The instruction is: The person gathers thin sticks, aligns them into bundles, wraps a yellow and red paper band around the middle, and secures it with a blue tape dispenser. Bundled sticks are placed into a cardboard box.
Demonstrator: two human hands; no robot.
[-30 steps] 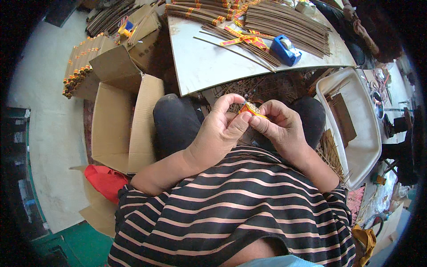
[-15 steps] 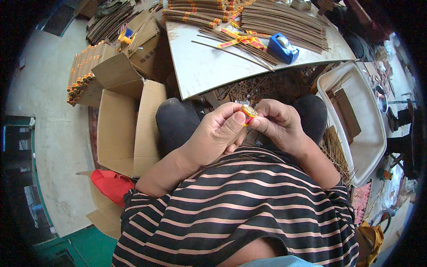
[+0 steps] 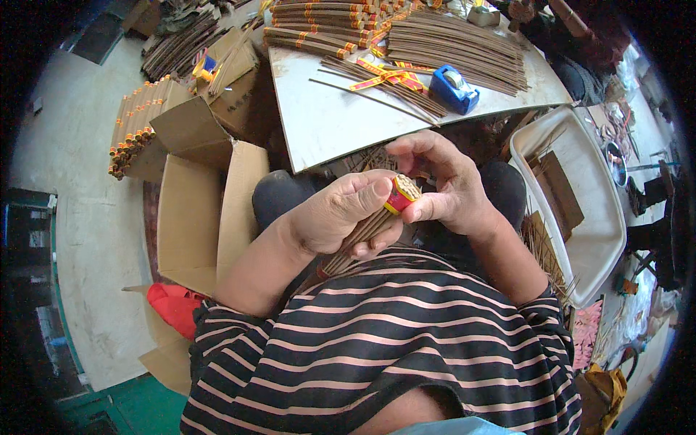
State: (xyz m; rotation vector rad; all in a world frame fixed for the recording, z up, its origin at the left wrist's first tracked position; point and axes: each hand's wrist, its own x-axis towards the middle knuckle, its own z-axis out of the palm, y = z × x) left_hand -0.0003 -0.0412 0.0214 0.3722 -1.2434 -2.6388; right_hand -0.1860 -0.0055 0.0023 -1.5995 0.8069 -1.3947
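Observation:
A bundle of brown incense sticks (image 3: 360, 230) slants up from my lap in front of my striped shirt. My left hand (image 3: 326, 212) is closed around it, thumb laid along the upper side. Near the bundle's upper end a red and yellow paper band (image 3: 396, 201) wraps the sticks, and their pale tips show above it. My right hand (image 3: 458, 187) is beside that end with its fingers raised and spread; its thumb tip touches the band's right side. On the table (image 3: 312, 130) ahead lie loose incense sticks (image 3: 457, 51) and red-yellow paper strips (image 3: 389, 75).
A blue tape dispenser (image 3: 454, 90) stands near the table's front edge. Banded bundles (image 3: 319, 25) are stacked farther back, with more bundles (image 3: 138, 123) at the left. An open cardboard box (image 3: 190, 217) is left of my knees, a white plastic tub (image 3: 605, 239) at the right.
My right hand's fingers have lifted off the bundle's end and spread apart. The left hand has tilted a little, so more of the sticks and the band now show.

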